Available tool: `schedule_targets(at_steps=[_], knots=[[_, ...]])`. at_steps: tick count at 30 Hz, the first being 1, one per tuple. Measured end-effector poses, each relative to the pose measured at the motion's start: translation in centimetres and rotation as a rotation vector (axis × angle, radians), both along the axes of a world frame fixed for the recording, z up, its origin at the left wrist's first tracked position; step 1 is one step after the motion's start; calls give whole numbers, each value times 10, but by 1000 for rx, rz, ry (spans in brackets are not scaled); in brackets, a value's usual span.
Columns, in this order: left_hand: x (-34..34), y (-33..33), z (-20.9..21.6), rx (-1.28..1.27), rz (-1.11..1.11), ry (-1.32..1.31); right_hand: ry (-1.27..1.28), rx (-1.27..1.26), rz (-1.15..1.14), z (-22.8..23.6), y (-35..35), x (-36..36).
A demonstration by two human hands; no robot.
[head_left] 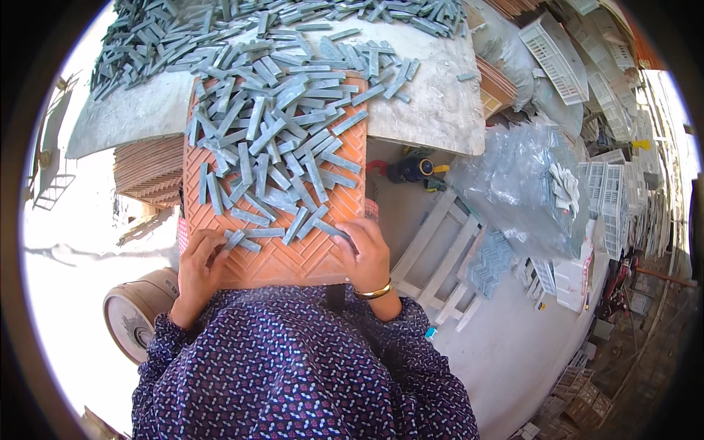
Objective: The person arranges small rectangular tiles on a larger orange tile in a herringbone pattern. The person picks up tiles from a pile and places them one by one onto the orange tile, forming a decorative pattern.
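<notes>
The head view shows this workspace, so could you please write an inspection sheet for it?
Surface: pale table, grey strips heaped along its far side.
Job's things: orange grooved tray, strips piled loosely on it, bare grooves showing at its near end.
Clutter: clear plastic sheet and slatted pallet, right of the tray.
Hands: left hand touching strips; right hand at one strip's end, grips unclear.
Cables: nothing seen.
Surroundings: white crates at right, beige drum at lower left.

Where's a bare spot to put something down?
The orange, rectangular, grooved tray has room between the left hand and right hand, below the oblong grey-blue stone-like strips. The pale, flat tabletop has a bare patch right of the tray, towards the front. Strips crowd the tray's middle and the tabletop's far side.
</notes>
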State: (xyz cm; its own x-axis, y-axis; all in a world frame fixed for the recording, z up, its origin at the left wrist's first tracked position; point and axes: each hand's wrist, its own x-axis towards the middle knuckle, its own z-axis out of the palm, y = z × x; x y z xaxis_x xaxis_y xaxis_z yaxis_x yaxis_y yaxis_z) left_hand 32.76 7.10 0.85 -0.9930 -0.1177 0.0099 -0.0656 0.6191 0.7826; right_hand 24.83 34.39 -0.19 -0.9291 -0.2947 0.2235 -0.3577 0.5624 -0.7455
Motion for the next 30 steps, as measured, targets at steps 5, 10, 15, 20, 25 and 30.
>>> schedule_targets(at_steps=[5, 10, 15, 20, 25, 30], knots=[[-3, -3, -2, -135, -82, 119, -105, 17, -26, 4, -1, 6], [8, -1, -1, -228, -56, 143, -49, 37, -17, 1, -1, 6], [16, -9, 8, -224, -31, 152, -7, 66, -19, 3, 12, 18], [26, -16, 0, -235, -58, 143, 21, 111, -11, 7, 19, 27], [27, -14, -2, -240, -37, 142, -28, 179, -33, 11, 20, 35], [26, -14, -6, -260, -47, 162, 16, 186, -55, 10, 17, 33]])
